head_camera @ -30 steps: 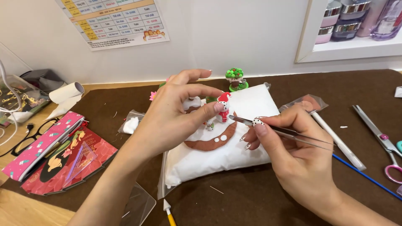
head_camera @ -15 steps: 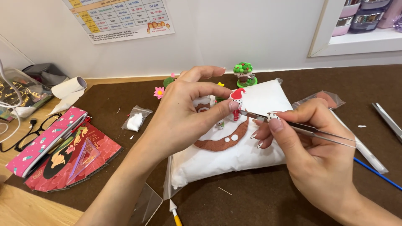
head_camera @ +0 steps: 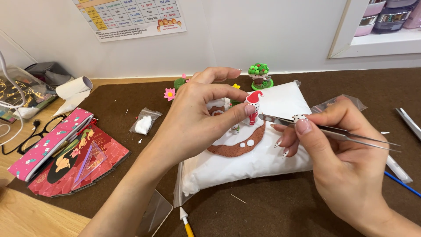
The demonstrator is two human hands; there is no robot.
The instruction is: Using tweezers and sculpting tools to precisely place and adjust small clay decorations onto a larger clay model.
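1. The left hand (head_camera: 197,118) pinches a small red-and-white figurine (head_camera: 252,107) — thumb at its side, forefinger curled above its red hat.
2. The figurine stands upright on a brown-and-white round base (head_camera: 239,142), which lies on a white plastic pouch (head_camera: 245,164) in the middle of the brown surface (head_camera: 285,210).
3. The right hand (head_camera: 342,162) is pressed together on metal tweezers (head_camera: 324,130) — the tip sits just beside the figurine; whether it touches cannot be told.
4. Behind the pouch stands a little green tree model (head_camera: 258,75); a pink flower (head_camera: 169,93) lies near it.
5. At the left lie a red booklet (head_camera: 83,160), a pink case (head_camera: 48,142) and black glasses (head_camera: 26,138).
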